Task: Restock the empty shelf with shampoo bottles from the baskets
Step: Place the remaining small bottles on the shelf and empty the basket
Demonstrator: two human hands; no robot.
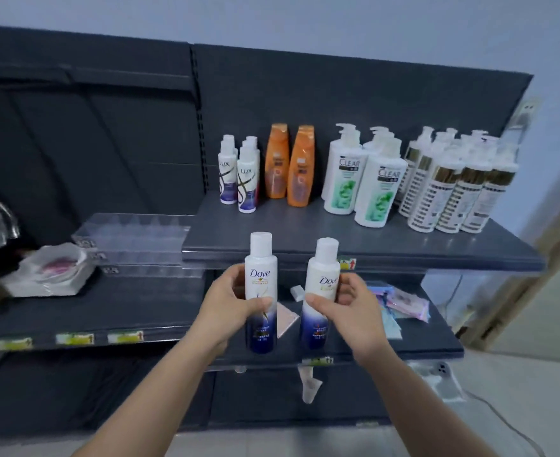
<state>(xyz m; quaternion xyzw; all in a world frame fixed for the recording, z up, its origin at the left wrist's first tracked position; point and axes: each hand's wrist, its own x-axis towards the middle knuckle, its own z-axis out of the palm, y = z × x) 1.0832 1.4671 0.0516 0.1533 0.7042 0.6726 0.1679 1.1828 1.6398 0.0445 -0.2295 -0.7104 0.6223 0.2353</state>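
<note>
Left hand (229,301) grips one Dove bottle (260,291), right hand (354,305) grips the other Dove bottle (319,293), both upright just below the shelf (338,239) edge, so it looks like the carry-up step, with a lift over that lip coming.

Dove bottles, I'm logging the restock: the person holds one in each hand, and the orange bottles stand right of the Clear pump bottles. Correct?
Not quite. The head view shows the orange bottles left of the Clear pump bottles, beside the Lux bottles. The rest holds: the left hand grips the left Dove bottle, the right hand the right Dove bottle.
</note>
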